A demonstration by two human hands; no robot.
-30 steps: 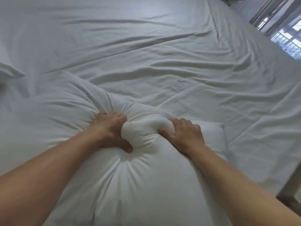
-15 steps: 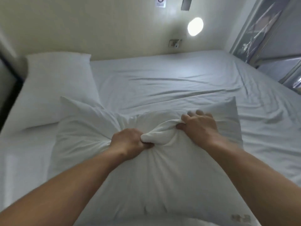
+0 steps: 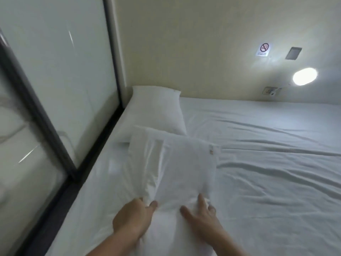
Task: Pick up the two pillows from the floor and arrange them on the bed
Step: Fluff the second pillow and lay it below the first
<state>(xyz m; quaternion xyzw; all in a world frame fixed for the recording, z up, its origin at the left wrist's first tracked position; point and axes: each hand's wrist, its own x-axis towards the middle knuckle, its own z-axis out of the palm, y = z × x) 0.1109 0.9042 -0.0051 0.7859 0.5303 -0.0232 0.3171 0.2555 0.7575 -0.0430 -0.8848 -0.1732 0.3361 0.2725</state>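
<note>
Bed (image 3: 267, 163) fills centre and right of frame: white sheet, soft cotton look, long shallow creases running left to right. Glass panels (image 3: 60, 71) with dark frame down the left side, cream wall (image 3: 193, 43) across the top, smooth. Far pillow (image 3: 156, 109) at upper centre, in the corner where wall meets glass: plump, rectangular, flat on the sheet, smooth case. Near pillow (image 3: 180, 167) centre frame, white, softer and wrinkled, vertical folds in the case on its left half, small tan mark near its upper right corner. Long axis runs from bottom centre toward the top of frame; far end overlaps the far pillow's near edge. Left hand (image 3: 134, 217) pinches the near pillow's lower left edge, fingers closed on fabric. Right hand (image 3: 201, 215) lies flat on the lower part, fingers spread, pressing, not gripping. Lit round lamp (image 3: 304, 76) and no-smoking sign (image 3: 263, 49) at upper right.
</note>
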